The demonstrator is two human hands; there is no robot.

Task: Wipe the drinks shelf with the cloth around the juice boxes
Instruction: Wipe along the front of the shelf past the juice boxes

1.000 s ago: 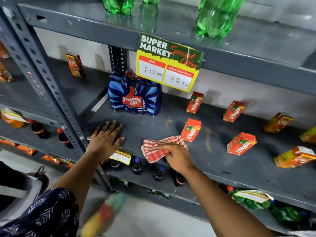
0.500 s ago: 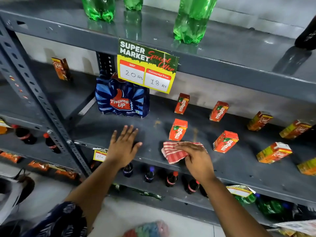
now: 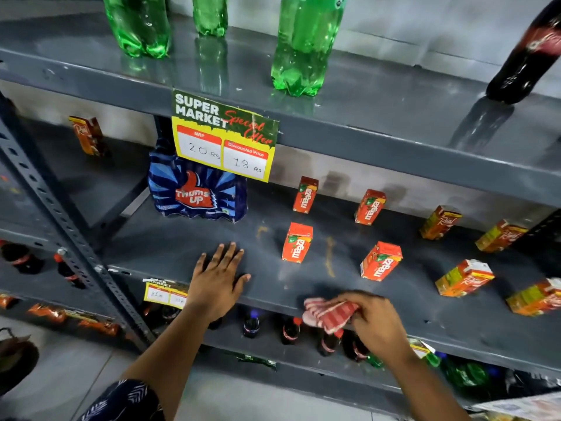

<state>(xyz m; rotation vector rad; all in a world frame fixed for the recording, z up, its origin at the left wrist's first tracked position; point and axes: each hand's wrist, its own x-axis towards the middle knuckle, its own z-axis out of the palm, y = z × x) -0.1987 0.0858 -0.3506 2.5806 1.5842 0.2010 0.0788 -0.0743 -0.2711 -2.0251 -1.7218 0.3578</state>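
We look down at a grey metal drinks shelf (image 3: pixel 188 247). Our left hand (image 3: pixel 217 279) lies flat on it near the front edge, palm down, fingers spread and pointing toward twelve o'clock, holding nothing. Our right hand (image 3: pixel 375 322) is closed around a bunched red-and-white striped cloth (image 3: pixel 329 311) at the shelf's front lip, at about three o'clock from the left hand; the cloth's long axis runs from ten o'clock to four o'clock, its free end sticking out toward ten o'clock and somewhat blurred.

Four orange Maaza juice boxes stand upright and sealed, well apart from one another — the nearest one (image 3: pixel 297 243) sits at about eleven o'clock from the cloth, another (image 3: pixel 381 260) at about one o'clock from it, and two more (image 3: pixel 305 194) (image 3: pixel 369 206) stand farther back near the wall. Further right stand yellow-and-red Real juice cartons (image 3: pixel 463 278) (some turned at an angle).

At the back left sits a blue shrink-wrapped Thums Up pack (image 3: pixel 197 192); what it holds cannot be seen. A price tag (image 3: pixel 223 138) hangs from the shelf above, where green bottles (image 3: pixel 303 44) stand.
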